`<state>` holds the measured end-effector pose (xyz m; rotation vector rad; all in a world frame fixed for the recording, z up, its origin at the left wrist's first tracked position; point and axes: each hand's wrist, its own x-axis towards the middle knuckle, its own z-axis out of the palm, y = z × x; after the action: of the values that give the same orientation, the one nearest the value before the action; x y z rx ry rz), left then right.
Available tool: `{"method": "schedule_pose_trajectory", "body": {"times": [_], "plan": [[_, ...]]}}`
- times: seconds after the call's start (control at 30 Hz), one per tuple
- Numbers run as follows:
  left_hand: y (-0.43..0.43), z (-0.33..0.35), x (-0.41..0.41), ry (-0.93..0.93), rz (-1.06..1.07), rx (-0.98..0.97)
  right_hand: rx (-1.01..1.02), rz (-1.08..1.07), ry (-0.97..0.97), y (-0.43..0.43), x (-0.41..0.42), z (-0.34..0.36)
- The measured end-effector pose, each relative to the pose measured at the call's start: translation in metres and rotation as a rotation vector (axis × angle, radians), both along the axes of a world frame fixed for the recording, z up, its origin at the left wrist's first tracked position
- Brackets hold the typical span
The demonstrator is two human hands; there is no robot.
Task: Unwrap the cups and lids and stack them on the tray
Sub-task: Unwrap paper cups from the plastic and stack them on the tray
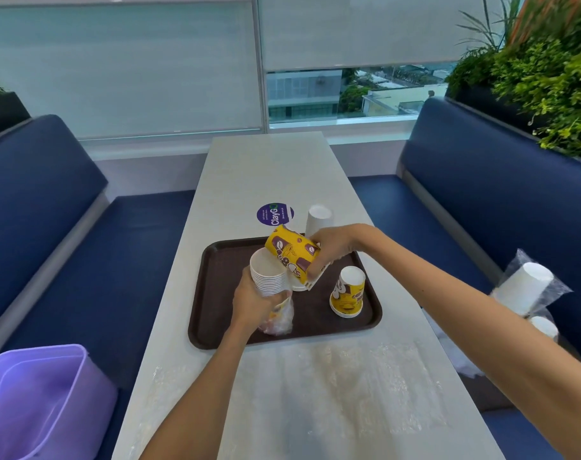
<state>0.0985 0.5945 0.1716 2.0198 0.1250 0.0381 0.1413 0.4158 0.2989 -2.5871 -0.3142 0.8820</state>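
Over the dark brown tray (216,327), my left hand (254,302) grips a nested stack of cups (267,275), rims facing me, with clear plastic wrap (281,318) hanging off its lower end. My right hand (330,252) holds a tilted yellow printed cup stack (292,252), its closed bottom pointing up and left, right beside the left stack. A short upside-down stack of yellow cups (347,292) stands on the tray's right side. A white upside-down cup stack (319,219) stands at the tray's far edge.
Clear plastic film (332,376) lies on the white table in front of the tray. Wrapped white cups (524,288) lie on the blue bench to the right. A purple bin (40,403) sits at the lower left. A round purple sticker (274,213) is beyond the tray.
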Motion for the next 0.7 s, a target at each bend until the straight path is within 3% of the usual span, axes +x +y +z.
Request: {"method": "schedule_pose_trajectory", "body": {"times": [0.1,0.2,0.27,0.37,0.7], "plan": [[0.001,-0.001,0.0,-0.001,0.01,0.023,0.326,-0.161,-0.022,-0.023,-0.011,-0.015],[-0.001,0.0,0.001,0.015,0.004,0.048,0.597,-0.484,-0.267,-0.05,-0.019,-0.046],[-0.001,-0.002,0.002,0.023,0.006,0.063,0.586,-0.692,-0.414,-0.061,-0.024,-0.072],[-0.001,-0.004,0.004,0.031,0.009,0.078,0.55,-0.862,-0.437,-0.068,-0.033,-0.105],[0.0,-0.006,0.005,0.025,0.02,0.071,0.437,-0.849,-0.313,-0.074,-0.036,-0.147]]}}
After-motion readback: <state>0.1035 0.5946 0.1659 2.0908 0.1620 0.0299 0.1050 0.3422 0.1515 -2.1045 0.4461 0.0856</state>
